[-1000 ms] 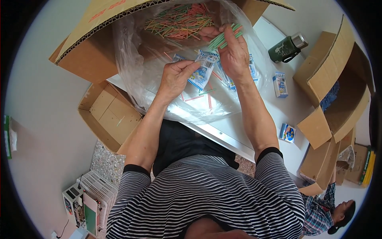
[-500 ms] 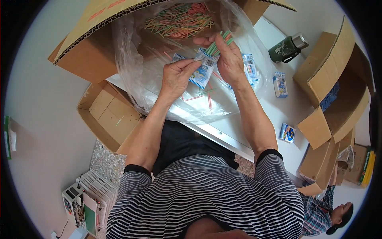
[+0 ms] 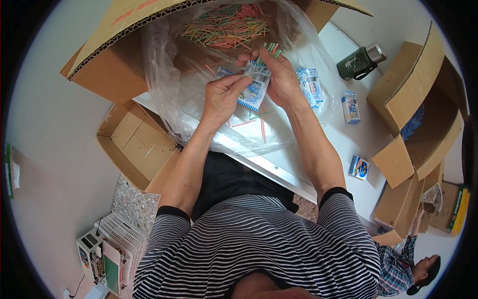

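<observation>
My left hand [image 3: 220, 101] pinches the side of a small blue and white packet [image 3: 254, 93] between thumb and fingers. My right hand [image 3: 285, 85] closes round a small bundle of thin green and pink sticks [image 3: 272, 49] at the packet's upper end. Their tips stick out above my fingers, while their lower ends are within the packet's mouth or hidden by it. Beyond my hands lies a heap of similar pink, green and yellow sticks [image 3: 224, 27] in a clear plastic bag [image 3: 162, 79]. More blue and white packets [image 3: 309, 85] rest on the bag beside my right wrist.
A large cardboard box [image 3: 107, 74] holds the bag at the white table's [image 3: 294, 169] edge. An open carton [image 3: 132, 144] stands at left. To the right are a green flask [image 3: 356, 64], two filled packets [image 3: 351, 107], and open boxes [image 3: 408, 94]. Another person [image 3: 398, 266] is at lower right.
The stick bundle has dropped lower toward the packet, with less of it showing above my right hand. My right hand has shifted slightly down and left. My left hand stays almost in place.
</observation>
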Demonstrator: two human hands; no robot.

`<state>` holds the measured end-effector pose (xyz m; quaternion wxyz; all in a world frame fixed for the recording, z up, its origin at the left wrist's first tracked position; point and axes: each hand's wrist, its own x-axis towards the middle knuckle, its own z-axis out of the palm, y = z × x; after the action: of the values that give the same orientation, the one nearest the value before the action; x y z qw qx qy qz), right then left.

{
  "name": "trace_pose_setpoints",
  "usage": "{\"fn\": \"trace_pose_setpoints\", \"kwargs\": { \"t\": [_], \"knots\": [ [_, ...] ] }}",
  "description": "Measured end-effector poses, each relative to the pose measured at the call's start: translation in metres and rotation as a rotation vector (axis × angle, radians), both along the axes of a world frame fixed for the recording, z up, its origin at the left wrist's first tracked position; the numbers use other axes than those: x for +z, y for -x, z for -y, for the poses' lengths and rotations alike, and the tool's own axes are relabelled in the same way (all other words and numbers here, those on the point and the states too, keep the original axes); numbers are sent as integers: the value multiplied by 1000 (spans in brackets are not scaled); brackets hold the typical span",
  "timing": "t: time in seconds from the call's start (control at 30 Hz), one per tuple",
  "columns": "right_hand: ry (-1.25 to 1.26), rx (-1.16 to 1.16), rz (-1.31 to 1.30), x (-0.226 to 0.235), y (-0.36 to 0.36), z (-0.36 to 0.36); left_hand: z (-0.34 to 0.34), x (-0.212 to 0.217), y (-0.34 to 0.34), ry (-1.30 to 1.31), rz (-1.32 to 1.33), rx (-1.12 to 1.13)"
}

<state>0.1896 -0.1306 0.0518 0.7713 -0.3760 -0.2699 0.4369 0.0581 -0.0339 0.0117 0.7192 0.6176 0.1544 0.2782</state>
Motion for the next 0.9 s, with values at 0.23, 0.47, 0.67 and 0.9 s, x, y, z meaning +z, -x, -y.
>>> {"fn": "trace_pose_setpoints", "kwargs": {
  "t": [0.23, 0.47, 0.67, 0.9],
  "knots": [
    [34, -93, -59, 1, 9, -4, 4, -4, -5, 136, 84, 41],
    [4, 100, -211, -2, -4, -5, 3, -6, -8, 187, 88, 32],
    [76, 0, -191, 0, 8, -1, 4, -1, -5, 248, 132, 69],
    [506, -238, 550, 10, 7, 39, -2, 17, 8, -111, -79, 280]
  ]
}}
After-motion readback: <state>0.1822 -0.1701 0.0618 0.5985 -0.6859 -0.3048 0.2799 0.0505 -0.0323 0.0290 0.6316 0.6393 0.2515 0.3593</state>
